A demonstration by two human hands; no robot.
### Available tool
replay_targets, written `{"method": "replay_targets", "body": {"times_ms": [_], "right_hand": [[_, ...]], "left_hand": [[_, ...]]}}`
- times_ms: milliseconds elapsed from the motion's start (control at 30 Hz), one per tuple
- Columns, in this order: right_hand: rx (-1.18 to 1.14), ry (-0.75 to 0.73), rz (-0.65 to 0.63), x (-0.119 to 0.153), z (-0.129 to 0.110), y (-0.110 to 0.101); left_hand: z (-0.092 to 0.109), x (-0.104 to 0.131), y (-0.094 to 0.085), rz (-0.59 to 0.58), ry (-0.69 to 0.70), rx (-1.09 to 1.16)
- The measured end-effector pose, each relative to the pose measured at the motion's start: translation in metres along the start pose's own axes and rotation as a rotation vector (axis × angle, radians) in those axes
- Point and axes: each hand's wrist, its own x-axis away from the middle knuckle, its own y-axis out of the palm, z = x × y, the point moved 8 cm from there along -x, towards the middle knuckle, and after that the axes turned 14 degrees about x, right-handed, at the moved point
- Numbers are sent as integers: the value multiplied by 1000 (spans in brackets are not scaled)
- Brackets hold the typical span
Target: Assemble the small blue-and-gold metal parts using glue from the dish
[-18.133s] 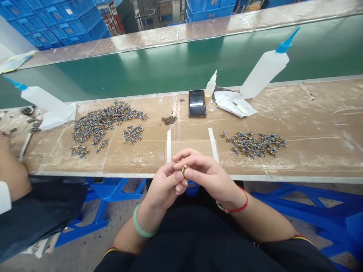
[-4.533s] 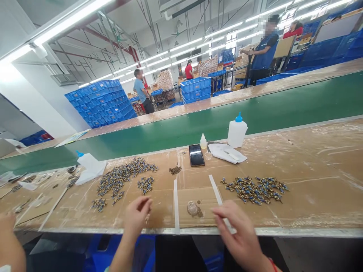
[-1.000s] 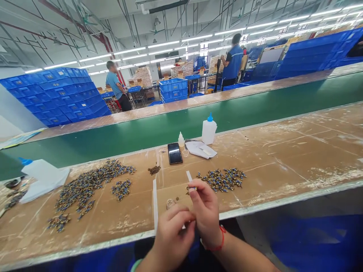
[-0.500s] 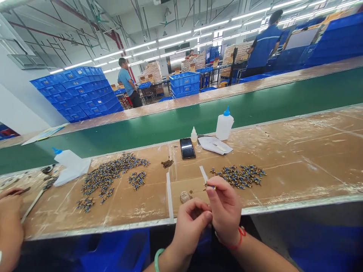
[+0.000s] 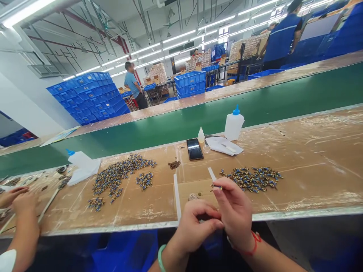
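Note:
My right hand [image 5: 235, 211] pinches a small blue and gold part [image 5: 217, 187] between thumb and index finger, over the front of the bench. Just left of it and touching it, my left hand [image 5: 198, 223] has thumb and fingertips pressed together; whatever they hold is hidden. A pile of similar parts [image 5: 255, 178] lies behind and right of my right hand. Beyond my left hand sits a small clear round dish [image 5: 193, 197], partly covered by it. White strips [image 5: 177, 196] lie on the cardboard-covered bench [image 5: 159, 211].
More parts [image 5: 121, 170] are heaped at left, beside small brown pieces [image 5: 174, 164]. A phone [image 5: 194, 149], dropper bottle [image 5: 201, 135] and white bottle [image 5: 234, 124] stand or lie behind. Another person's hands [image 5: 19, 196] work at far left. Beyond runs a green belt [image 5: 159, 128].
The view has shifted, so the bench items appear farther right and more of the neighbouring person's arms shows. My hands remain together, the right one still pinching the small part.

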Motion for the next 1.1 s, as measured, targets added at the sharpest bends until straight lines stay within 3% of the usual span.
{"method": "replay_targets", "body": {"times_ms": [133,333,533,667,933,1100], "right_hand": [[-34,87,-89,2,2,6],[-152,300,-260,4,12,24],[-317,433,-137,-1,22,24],[-343,475,-149,2,22,22],[-303,460,-228,4,17,27],[-162,404,-330,5,25,20]], "left_hand": [[0,-10,1,-64,-101,46],[-10,-15,2,-43,-194,278],[1,-14,-1,9,-126,774],[5,-8,-5,101,-93,972],[10,-4,-4,139,-82,994],[21,-3,-16,104,-30,880]]}}
